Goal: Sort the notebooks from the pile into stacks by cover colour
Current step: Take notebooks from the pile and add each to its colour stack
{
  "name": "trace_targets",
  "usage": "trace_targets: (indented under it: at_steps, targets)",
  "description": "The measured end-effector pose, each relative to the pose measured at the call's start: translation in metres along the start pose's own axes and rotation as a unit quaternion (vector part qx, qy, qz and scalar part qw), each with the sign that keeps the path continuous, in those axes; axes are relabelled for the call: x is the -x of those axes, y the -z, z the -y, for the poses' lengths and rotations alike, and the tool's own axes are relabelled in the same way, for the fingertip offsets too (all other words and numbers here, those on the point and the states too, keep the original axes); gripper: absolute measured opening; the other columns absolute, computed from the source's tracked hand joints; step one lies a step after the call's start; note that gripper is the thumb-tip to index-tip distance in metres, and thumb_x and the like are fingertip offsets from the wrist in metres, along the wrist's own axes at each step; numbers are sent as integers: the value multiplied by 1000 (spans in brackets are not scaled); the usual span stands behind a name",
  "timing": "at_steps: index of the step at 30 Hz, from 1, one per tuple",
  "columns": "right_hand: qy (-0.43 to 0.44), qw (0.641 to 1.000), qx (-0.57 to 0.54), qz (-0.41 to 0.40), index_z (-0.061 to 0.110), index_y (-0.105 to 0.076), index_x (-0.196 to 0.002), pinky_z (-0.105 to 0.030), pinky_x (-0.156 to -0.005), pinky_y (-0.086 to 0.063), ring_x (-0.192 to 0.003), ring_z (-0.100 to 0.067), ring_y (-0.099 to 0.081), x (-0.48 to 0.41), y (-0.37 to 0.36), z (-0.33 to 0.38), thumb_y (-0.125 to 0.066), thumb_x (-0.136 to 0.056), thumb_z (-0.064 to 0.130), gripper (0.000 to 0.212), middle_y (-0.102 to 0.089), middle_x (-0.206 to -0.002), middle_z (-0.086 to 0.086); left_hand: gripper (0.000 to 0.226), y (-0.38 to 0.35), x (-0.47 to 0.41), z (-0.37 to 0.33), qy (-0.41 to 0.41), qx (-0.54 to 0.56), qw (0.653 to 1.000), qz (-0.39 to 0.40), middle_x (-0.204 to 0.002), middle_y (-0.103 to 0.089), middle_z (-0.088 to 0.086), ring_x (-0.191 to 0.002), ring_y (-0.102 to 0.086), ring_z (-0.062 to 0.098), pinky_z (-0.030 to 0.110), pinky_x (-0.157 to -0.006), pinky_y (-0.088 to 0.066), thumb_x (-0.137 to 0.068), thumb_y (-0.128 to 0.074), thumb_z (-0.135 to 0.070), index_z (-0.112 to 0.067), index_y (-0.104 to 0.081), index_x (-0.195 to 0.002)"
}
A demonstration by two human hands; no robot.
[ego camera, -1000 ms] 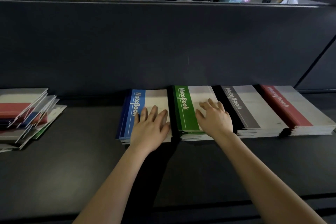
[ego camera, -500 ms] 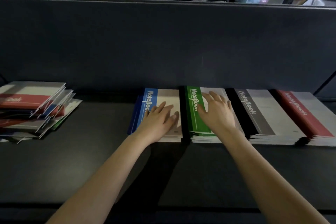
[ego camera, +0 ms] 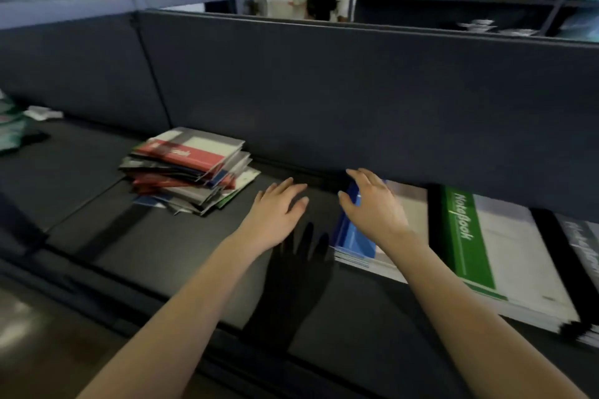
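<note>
Both hands are empty with fingers spread, the left hand over the desk and the right hand above the blue stack, so the smart play is reaching left to the mixed pile by the partition and lifting only its red top notebook.

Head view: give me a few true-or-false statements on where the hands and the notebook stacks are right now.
1. The left hand and right hand hold nothing. True.
2. The pile has a green notebook on top. False: a red notebook tops it.
3. The right hand is over the blue stack. True.
4. The green stack lies left of the blue stack. False: it lies to its right.
5. The left hand rests on the pile. False: it is apart from it, over the table.
</note>
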State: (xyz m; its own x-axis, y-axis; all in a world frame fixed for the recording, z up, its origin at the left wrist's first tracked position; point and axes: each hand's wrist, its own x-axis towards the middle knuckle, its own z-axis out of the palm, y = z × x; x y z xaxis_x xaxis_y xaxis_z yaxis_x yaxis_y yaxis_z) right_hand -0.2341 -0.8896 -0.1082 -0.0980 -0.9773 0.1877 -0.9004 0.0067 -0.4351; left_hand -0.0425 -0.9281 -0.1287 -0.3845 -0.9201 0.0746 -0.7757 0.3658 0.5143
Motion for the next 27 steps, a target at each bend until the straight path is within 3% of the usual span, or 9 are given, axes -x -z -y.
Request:
trace_targets:
  at_steps: [6,11,14,16,27]
  targets:
    - [62,997,-19,45,22,-28,-149,-42,-113,-29,-143,-17,-23,-30,-35,58,-45,-97,41,58,-24,-156,0,45,39,18,49,46,14,998,-50,-156,-27,4,-145,-20,23,43,-118,-17,-101,-41,-37,-25,-40,-144]
    - [107,992,-21,64,22,-28,-149,-40,-113,-29,-143,-17,-22,-53,-61,105,-45,-97,40,58,-24,-156,-1,64,68,34,87,88,10,993,-83,-152,-36,7,-143,-27,25,45,-115,-23,-87,-31,-53,-22,-46,-141]
    - [130,989,-22,66,20,-31,-147,-36,-112,-29,-142,-16,-26,-65,-76,131,-47,-96,38,56,-27,-154,-1,46,83,38,109,112,-8,990,-89,-154,-31,7,-143,-26,24,41,-116,-21,-99,-44,-33,-20,-42,-143]
    - [145,987,-27,62,18,-34,-146,-34,-109,-31,-139,-17,-30,-72,-85,146,-49,-96,37,55,-31,-153,-1,45,90,40,125,116,-7,988,-100,-154,-30,4,-143,-25,21,43,-116,-21,-99,-46,-27,-22,-41,-143]
    - [149,986,-15,79,14,-36,-144,-44,-107,-37,-133,-26,-37,-118,-147,198,-51,-93,48,63,-36,-147,-6,43,108,43,197,146,-7,985,-94,-153,-32,-5,-144,-23,19,47,-116,-21,-98,-45,-32,-28,-42,-141]
